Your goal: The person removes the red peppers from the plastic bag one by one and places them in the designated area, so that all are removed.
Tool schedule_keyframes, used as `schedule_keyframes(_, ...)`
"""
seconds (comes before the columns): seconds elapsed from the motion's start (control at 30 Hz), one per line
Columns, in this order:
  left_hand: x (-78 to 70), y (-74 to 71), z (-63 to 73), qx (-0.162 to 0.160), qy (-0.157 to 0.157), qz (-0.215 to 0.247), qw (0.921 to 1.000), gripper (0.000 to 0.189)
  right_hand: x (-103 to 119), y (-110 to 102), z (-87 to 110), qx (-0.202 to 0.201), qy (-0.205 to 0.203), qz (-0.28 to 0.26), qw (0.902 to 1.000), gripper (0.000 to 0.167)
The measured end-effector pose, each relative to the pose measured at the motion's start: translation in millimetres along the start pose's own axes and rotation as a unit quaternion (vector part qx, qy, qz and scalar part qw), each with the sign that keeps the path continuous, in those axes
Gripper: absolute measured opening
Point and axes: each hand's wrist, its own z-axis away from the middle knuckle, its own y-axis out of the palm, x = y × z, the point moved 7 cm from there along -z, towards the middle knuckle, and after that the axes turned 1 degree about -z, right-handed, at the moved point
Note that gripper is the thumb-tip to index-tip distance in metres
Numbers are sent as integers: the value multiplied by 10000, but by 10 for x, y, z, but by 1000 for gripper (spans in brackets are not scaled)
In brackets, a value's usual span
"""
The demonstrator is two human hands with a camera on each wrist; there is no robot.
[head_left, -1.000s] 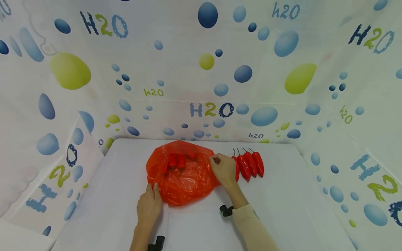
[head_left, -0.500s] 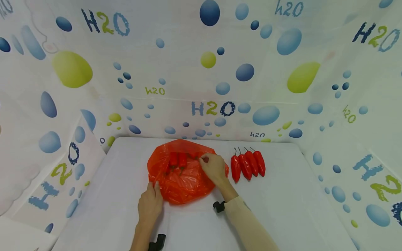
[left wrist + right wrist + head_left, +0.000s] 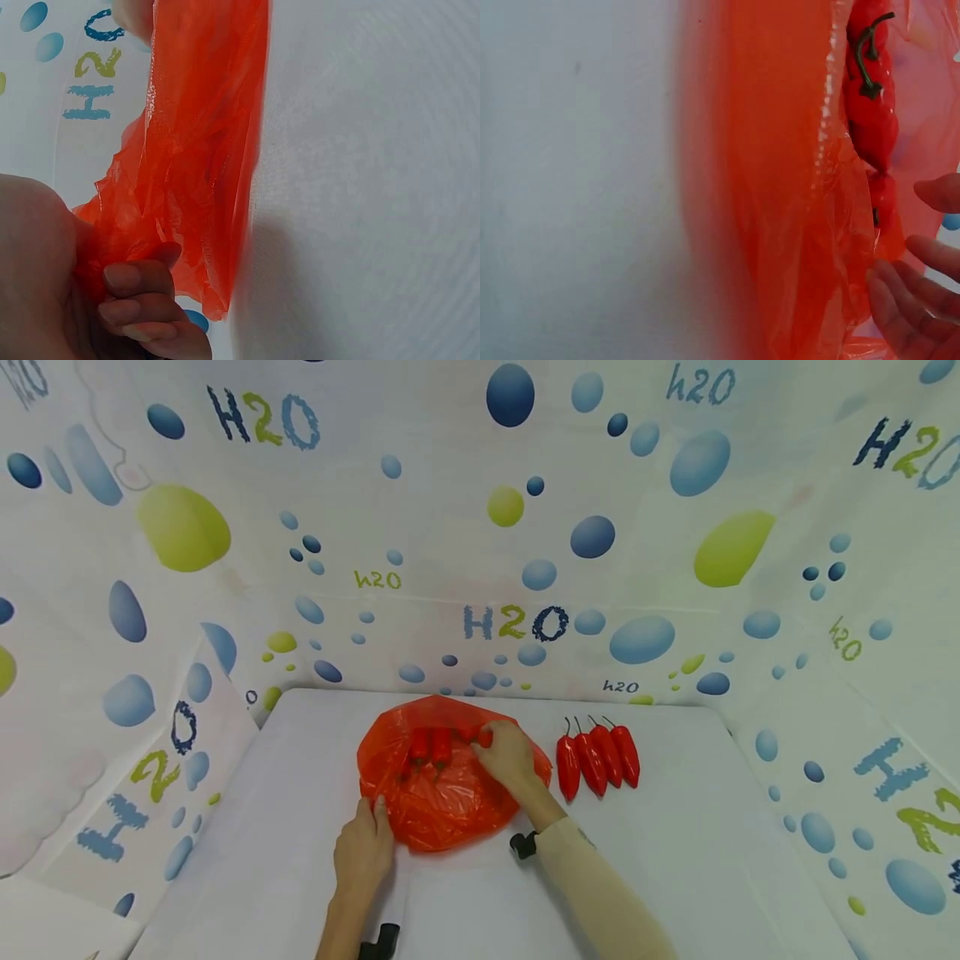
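A thin red plastic bag (image 3: 442,814) lies on the white table, its mouth spread toward me. Several red peppers (image 3: 441,745) with green stems lie inside, side by side. My left hand (image 3: 363,852) pinches the bag's near left edge; in the left wrist view, the fingers curl round the crumpled film. Reaching in over the right rim, my right hand (image 3: 510,760) has its thumb and fingers apart, close to a pepper (image 3: 883,199) at the right of the group. Part of that pepper is hidden by film.
To the right of the bag, several red peppers (image 3: 592,762) lie in a row, stems pointing away. A patterned sheet (image 3: 495,527) rises behind and beside the white table (image 3: 675,860). A black wrist mount (image 3: 522,845) shows at the right sleeve.
My right hand has moved left from the bag's right rim into its mouth, and its fingers have spread. The left hand keeps its hold on the near left edge.
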Motion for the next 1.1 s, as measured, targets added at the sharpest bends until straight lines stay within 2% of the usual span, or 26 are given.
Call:
schedule_keyframes(0.33, 6, -9, 15, -74, 21, 19, 10000, 36, 8, 178, -55, 401, 155, 102, 9990, 56)
schedule_keyframes(0.43, 2, -3, 13, -44, 21, 16, 10000, 36, 30, 211, -80, 493, 185, 139, 9985, 58)
schedule_keyframes(0.6, 1, 7, 8, -100, 58, -12, 9999, 36, 33, 284, -130, 662, 310, 191, 9971, 51)
schedule_keyframes(0.77, 11, 26, 21, -42, 74, -17, 10000, 36, -17, 351, -159, 637, 369, 130, 9972, 44)
schedule_keyframes(0.97, -3, 11, 20, -17, 88, 2, 10000, 36, -79, 365, -196, 514, 438, -263, 9974, 32)
schedule_keyframes(1.1, -8, 15, 16, -34, 88, -15, 10000, 36, -114, 367, -218, 605, 672, -502, 9946, 32)
